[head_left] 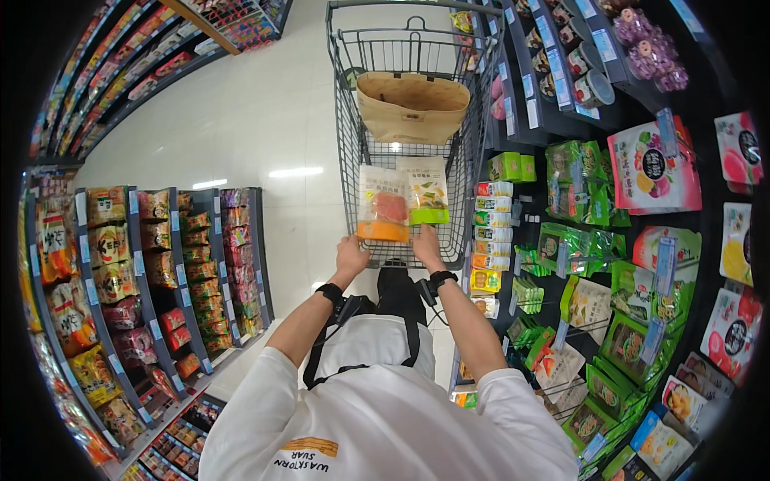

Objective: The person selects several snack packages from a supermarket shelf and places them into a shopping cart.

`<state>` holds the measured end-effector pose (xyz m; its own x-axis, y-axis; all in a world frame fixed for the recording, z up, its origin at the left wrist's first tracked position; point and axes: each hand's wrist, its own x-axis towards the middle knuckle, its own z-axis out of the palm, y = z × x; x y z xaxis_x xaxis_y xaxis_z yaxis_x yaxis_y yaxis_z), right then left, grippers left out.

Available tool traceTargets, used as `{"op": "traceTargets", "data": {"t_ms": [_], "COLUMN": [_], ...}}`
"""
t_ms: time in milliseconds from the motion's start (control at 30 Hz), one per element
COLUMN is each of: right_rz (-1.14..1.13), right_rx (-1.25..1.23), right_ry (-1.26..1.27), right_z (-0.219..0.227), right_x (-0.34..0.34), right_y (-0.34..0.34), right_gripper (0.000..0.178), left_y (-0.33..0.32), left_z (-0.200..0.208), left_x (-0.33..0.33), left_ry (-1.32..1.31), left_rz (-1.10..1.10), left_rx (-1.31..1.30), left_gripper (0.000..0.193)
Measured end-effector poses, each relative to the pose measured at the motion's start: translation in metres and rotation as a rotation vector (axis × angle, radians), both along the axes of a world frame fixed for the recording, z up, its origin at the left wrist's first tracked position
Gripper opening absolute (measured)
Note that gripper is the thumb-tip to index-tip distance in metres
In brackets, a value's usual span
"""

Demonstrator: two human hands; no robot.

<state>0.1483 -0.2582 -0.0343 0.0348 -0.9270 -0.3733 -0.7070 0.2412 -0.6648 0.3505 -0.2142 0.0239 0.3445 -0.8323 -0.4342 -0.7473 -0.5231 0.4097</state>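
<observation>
My left hand (351, 254) is closed at the lower left corner of a pale snack pouch (383, 205) with an orange bottom band and a reddish food picture. My right hand (427, 244) is closed at the bottom edge of another pale pouch (425, 191), this one with a green band. The pouches hide some of my fingers. Both pouches stand side by side, fronts toward me, at the near end of a grey wire shopping cart (343, 152). A tan open-topped bag (413, 112) sits farther forward in the cart.
Close on the right runs a dark shelf display with green bags (565, 244), small packets (492, 218) and a large pink pouch (654, 167). Racks of packaged snacks (112, 260) stand at the left beyond a pale tiled floor (293, 120). More shelving (120, 76) curves along the far left.
</observation>
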Motion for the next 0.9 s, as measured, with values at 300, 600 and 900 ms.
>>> {"op": "traceTargets", "data": {"t_ms": [300,600,900], "right_rz": [0.069,0.160,0.452], "right_rx": [0.234,0.193,0.233], "right_ry": [0.080,0.236,0.400], "right_z": [-0.043,-0.108,-0.167], "right_x": [-0.032,-0.020,-0.002], "right_y": [-0.021,-0.079,-0.122], "right_gripper": [0.034,0.048,0.071], "left_y": [-0.003,0.012,0.007], "left_z": [-0.019,-0.043,-0.052], "left_x": [-0.009,-0.011,-0.014], "left_ry": [0.129,0.011,-0.012], "left_rz": [-0.298,-0.662,-0.711], "left_rx": [0.082,0.119,0.105], "left_gripper": [0.033,0.045,0.063]}}
